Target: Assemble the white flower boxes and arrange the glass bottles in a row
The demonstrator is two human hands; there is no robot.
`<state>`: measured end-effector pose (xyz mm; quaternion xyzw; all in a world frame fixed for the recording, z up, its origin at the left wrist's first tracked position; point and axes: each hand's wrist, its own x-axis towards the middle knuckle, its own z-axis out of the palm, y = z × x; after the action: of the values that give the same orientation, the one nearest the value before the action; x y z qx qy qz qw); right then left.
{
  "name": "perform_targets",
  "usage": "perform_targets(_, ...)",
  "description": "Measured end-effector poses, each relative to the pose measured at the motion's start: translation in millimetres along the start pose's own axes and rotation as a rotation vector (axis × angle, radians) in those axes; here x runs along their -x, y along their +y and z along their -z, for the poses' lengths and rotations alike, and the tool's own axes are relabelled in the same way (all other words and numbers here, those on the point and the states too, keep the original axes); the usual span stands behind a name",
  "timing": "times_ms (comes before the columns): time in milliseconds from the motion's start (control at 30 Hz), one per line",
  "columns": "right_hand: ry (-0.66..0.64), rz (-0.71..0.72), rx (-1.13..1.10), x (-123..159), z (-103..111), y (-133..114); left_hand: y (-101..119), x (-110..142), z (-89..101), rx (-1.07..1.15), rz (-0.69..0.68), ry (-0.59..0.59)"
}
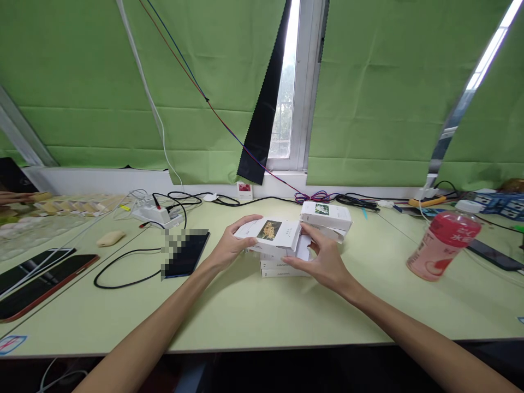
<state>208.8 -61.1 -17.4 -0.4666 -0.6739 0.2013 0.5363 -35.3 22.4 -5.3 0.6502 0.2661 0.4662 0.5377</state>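
A small white cardboard box point(282, 233) with a picture of yellow flowers on top is between my hands, tilted a little above other boxes. My left hand point(231, 243) grips its left end, thumb on the near side and fingers behind. At the right end, where a white flap stands out, my right hand point(323, 256) pinches with thumb and fingers. Beneath lies a stack of similar white boxes point(282, 272), partly hidden by the held one. Behind my right hand, another white box point(327, 215) with a green and white picture rests on a further box.
A pink-labelled bottle point(442, 243) stands to the right. On the left are a black phone point(188, 254), more phones point(49, 286), a power strip point(158, 215) and looping cables. A small picture card point(244, 190) leans by the wall. Part of another person's hand point(16, 197) shows far left.
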Motion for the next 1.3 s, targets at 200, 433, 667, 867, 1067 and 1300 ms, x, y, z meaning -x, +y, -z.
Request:
perform_targets(200, 0.0, -0.035, -0.004, 0.4, -2.2, 0.6, -2.7, 0.4, -0.5, -0.009, 0.006, -0.006)
perform_targets(433, -0.021, -0.07, -0.052, 1.1, -1.0, -3.6, -1.7, 0.3, -3.5, 0.006, 0.056, 0.013)
perform_targets(667, -0.026, -0.125, -0.238, -0.4, -3.2, 0.5, -2.9, -1.8, -3.4, 0.046, 0.068, 0.028)
perform_targets(867, -0.061, -0.159, -0.452, -1.8, -2.7, -6.0, -1.3, -2.1, -4.3, 0.106, 0.093, 0.046)
perform_targets(1067, -0.108, -0.237, -0.514, -1.4, 2.7, -17.5, -1.7, -2.2, -4.5, 0.118, 0.086, 0.043)
perform_targets(1300, -0.021, -0.26, -0.439, -2.7, -1.7, -10.7, -1.0, -0.3, -6.7, 0.098, 0.093, 0.031)
